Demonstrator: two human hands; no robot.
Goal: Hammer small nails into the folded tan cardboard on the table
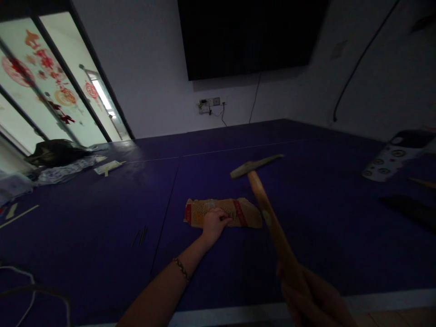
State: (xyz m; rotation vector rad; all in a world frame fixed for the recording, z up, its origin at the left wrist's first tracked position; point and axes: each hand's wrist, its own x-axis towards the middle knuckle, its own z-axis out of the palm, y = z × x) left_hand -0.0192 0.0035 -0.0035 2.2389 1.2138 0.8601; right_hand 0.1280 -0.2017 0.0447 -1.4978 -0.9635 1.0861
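My right hand [309,295] grips the wooden handle of a hammer [272,213] at the lower right. The hammer's head is raised above the table, up and to the right of my left hand. Resting on a flat piece of cardboard [250,215] with red bands is my left hand [215,222]. Its fingers are curled and pressed together; whatever they pinch, if anything, is too small and dark to make out. Several thin dark rods that look like nails [141,236] lie to the left of the cardboard.
The dark blue tabletop [211,172] stretches to the wall. A patterned white container [388,156] stands at the right. A dark bag [56,152] and a small white packet [109,167] lie far left. White cable [30,277] loops at the near left edge.
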